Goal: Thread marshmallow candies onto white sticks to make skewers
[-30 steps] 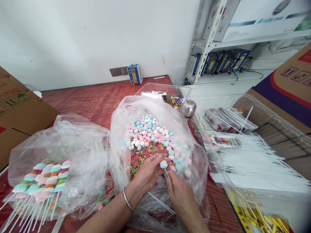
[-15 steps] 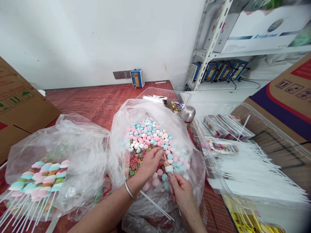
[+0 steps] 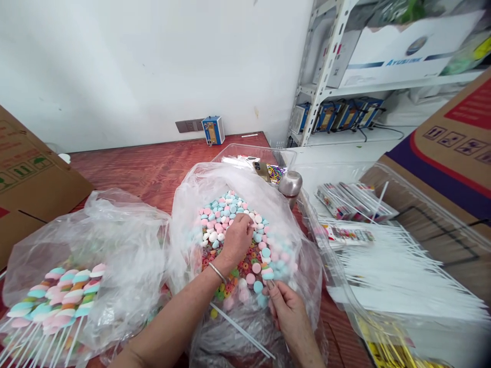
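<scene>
A thin white stick threaded with pastel candy pieces [image 3: 267,272] is pinched between the curled fingers of the right hand [image 3: 288,310], low in the clear plastic bag [image 3: 192,204]. The left hand [image 3: 237,240], a silver bangle [image 3: 217,272] on its wrist, is laid palm down on the heap of pink, blue and white round candies [image 3: 226,212], its fingers bent over the pieces; whether one is gripped cannot be told. Small coloured ring candies [image 3: 245,266] are seen just beneath that hand. Finished candy skewers [image 3: 57,294] are gathered in a second clear bag to the left. Bare white sticks [image 3: 402,271] are piled to the right on the red wooden table [image 3: 146,163].
</scene>
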`<state>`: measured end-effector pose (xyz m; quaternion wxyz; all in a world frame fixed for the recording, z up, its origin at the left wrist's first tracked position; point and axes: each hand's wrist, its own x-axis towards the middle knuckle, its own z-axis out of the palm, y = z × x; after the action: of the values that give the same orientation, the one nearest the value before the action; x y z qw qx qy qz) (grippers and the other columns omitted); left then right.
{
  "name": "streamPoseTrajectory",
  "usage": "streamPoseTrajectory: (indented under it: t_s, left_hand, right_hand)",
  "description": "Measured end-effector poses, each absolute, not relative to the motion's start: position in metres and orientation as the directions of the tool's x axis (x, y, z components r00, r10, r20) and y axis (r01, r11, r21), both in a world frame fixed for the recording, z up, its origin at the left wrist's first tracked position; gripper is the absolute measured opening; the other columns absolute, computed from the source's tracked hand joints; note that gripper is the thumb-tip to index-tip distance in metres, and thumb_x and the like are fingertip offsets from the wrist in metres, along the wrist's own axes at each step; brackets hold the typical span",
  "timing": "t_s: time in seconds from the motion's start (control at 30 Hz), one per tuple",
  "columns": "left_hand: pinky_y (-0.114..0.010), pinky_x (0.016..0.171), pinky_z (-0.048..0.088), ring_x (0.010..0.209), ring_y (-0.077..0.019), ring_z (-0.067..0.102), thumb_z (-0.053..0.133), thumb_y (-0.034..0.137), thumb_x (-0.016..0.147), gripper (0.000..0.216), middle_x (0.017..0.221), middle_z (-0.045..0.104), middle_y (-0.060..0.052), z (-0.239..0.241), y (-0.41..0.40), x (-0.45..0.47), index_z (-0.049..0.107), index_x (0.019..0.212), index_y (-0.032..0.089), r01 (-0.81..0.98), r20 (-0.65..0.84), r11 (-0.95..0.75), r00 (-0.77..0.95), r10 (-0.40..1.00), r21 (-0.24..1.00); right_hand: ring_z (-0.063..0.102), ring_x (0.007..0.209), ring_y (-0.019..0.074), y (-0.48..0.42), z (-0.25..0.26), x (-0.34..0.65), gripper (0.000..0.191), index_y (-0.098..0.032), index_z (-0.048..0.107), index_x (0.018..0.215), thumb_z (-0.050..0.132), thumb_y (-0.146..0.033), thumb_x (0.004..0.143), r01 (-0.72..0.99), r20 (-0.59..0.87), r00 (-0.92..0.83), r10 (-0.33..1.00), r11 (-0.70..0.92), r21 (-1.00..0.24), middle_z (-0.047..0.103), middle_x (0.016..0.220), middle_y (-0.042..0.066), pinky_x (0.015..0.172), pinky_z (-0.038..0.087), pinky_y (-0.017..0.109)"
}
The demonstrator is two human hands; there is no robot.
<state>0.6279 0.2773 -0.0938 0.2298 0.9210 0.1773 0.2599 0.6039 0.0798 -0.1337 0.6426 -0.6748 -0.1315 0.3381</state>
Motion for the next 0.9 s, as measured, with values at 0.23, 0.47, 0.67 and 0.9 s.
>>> streamPoseTrajectory:
  t_s: [0.23, 0.47, 0.67, 0.9]
  left_hand:
    - [-0.035, 0.080, 0.049, 0.090, -0.0213, 0.057, 0.044, -0.001, 0.083, 0.026, 0.097, 0.058, -0.006, -0.107, 0.289, 0.658, 0.055, 0.091, 0.021, 0.044, 0.511, -0.880, 0.800, 0.315, 0.474]
    - [-0.033, 0.084, 0.048, 0.094, -0.0208, 0.058, 0.051, 0.007, 0.085, 0.014, 0.096, 0.060, -0.007, -0.105, 0.289, 0.655, 0.059, 0.089, 0.018, 0.096, 0.448, -0.848, 0.815, 0.368, 0.522]
    - [-0.030, 0.072, 0.047, 0.079, -0.0193, 0.061, 0.059, 0.016, 0.084, 0.004, 0.084, 0.066, -0.005, -0.104, 0.294, 0.665, 0.061, 0.082, 0.018, 0.202, 0.341, -0.786, 0.818, 0.464, 0.585]
    - [-0.032, 0.073, 0.047, 0.080, -0.0215, 0.061, 0.061, 0.012, 0.074, 0.006, 0.078, 0.065, -0.006, -0.101, 0.297, 0.673, 0.060, 0.077, 0.018, 0.257, 0.258, -0.740, 0.825, 0.503, 0.621]
  right_hand:
    - [0.028, 0.037, 0.0077, 0.080, -0.130, 0.602, 0.055, -0.017, 0.060, 0.076, 0.050, -0.071, 0.083, -0.237, -0.275, 0.736, 0.618, -0.146, -0.961, 0.038, 0.046, -0.008, 0.037, 0.018, 0.022]
    - [0.028, 0.037, 0.0078, 0.078, -0.133, 0.601, 0.054, -0.017, 0.060, 0.076, 0.049, -0.069, 0.084, -0.225, -0.262, 0.739, 0.621, -0.139, -0.964, 0.037, 0.046, -0.008, 0.037, 0.018, 0.023]
    - [0.028, 0.037, 0.0082, 0.078, -0.138, 0.602, 0.052, -0.017, 0.060, 0.079, 0.048, -0.067, 0.086, -0.234, -0.265, 0.733, 0.626, -0.133, -0.963, 0.037, 0.046, -0.009, 0.038, 0.017, 0.024]
    - [0.027, 0.038, 0.0084, 0.081, -0.126, 0.601, 0.051, -0.019, 0.057, 0.074, 0.048, -0.068, 0.086, -0.215, -0.255, 0.741, 0.621, -0.141, -0.966, 0.036, 0.046, -0.009, 0.039, 0.017, 0.024]
